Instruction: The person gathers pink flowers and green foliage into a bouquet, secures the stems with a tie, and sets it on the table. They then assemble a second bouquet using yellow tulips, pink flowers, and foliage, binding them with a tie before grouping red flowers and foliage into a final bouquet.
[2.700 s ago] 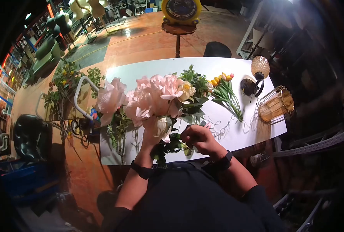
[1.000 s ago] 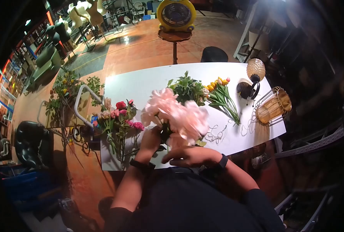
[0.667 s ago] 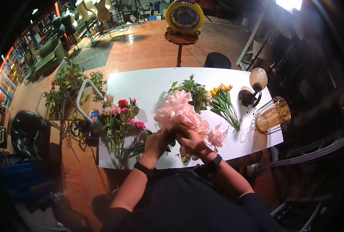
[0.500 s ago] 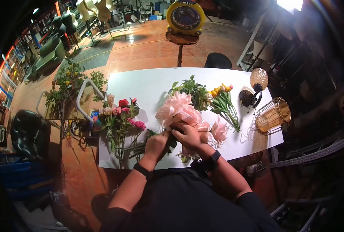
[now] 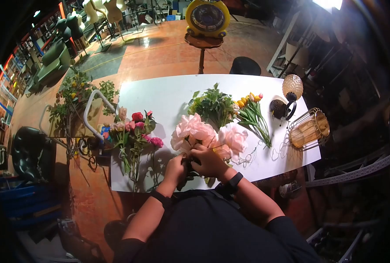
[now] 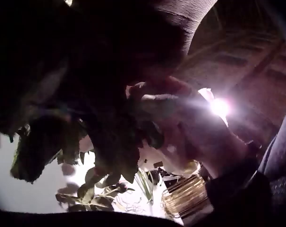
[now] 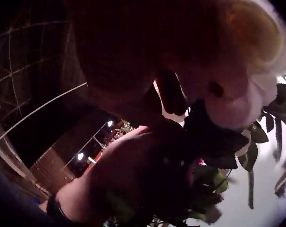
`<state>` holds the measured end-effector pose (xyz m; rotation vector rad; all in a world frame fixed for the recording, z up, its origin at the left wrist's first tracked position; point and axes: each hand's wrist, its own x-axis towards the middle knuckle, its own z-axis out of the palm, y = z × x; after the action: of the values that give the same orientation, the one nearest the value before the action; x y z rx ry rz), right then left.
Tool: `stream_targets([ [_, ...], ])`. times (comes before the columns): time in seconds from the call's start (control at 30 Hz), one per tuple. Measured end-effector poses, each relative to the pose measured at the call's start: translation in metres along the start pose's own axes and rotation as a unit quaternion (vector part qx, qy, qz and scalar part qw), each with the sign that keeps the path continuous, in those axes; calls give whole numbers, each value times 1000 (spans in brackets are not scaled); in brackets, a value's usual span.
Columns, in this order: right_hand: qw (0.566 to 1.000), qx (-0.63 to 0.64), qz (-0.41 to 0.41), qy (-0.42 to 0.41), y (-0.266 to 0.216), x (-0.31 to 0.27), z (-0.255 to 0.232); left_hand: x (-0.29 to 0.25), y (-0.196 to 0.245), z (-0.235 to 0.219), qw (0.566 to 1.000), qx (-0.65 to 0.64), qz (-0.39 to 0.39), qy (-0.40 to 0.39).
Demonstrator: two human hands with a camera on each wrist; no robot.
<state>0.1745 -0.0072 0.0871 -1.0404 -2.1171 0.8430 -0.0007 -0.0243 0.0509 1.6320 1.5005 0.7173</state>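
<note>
- We've got the pink bouquet (image 5: pixel 208 136) bunched right above both hands, near the front edge of the white tabletop (image 5: pixel 168 94), blooms pointing away from us.
- Left hand (image 5: pixel 176 165) is wrapped around the stems just under the flower heads; right hand (image 5: pixel 209 161) is curled onto the same stems, touching the left one. The wrist views are too dark to show the fingers any better.
- Our guess on handling: light, floppy, top-heavy stuff. The petals look soft and would crush easily, so the stems below the blooms are the place to hold, not the heads.
- Just left of the left hand lies a mixed bunch of red and pink flowers (image 5: pixel 135 127).
- Beyond the hands there's a leafy green bunch (image 5: pixel 212 105), and to the right of that the tulips (image 5: pixel 252 109).
- Well off to the right of the right hand: a gold wire basket (image 5: pixel 311 125) and a lamp with a glass shade (image 5: pixel 291 90).
</note>
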Motion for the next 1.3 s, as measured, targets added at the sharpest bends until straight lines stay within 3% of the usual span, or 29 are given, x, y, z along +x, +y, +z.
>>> stream_targets([
  [0.07,996,-91,-13,-15,0,-2,3,6,-17,8,998,-51,-15,-14],
  [0.17,989,-119,-83,0,15,-5,15,8,-33,20,994,-103,-35,-31],
  [0.23,988,-132,-83,14,8,-4,16,12,-48,30,978,-192,-70,-29],
  [0.3,980,-166,-76,77,-2,-3,16,13,-47,30,976,-193,-94,-37],
  [0.37,981,-164,-65,78,1,-4,19,12,-49,32,973,-193,-118,-42],
  [0.43,982,-163,-55,80,4,-5,20,12,-51,37,987,-126,-98,26],
  [0.57,982,-121,-83,119,4,-5,14,7,-29,25,984,-136,-111,29],
  [0.63,981,-102,-99,129,2,-4,7,8,-31,21,976,-196,-93,4],
  [0.67,979,-99,-109,143,-1,-3,4,-4,7,3,969,-232,-84,5],
  [0.8,965,-121,-146,182,-17,1,-6,-11,24,-15,932,-357,-63,-23],
  [0.9,956,-120,-161,213,-25,2,-8,-19,47,-37,958,-280,-34,-56],
  [0.97,958,-140,-149,199,-39,0,-17,-26,59,-41,969,-245,-14,-35],
  [1.17,969,-79,-116,201,-36,-4,-13,-28,56,-38,934,-358,-1,8],
  [1.23,974,-21,-93,203,-36,-1,-12,-24,38,-30,973,-209,65,81],
  [1.3,976,36,-65,206,-34,0,-12,-25,44,-34,973,-198,77,87],
])
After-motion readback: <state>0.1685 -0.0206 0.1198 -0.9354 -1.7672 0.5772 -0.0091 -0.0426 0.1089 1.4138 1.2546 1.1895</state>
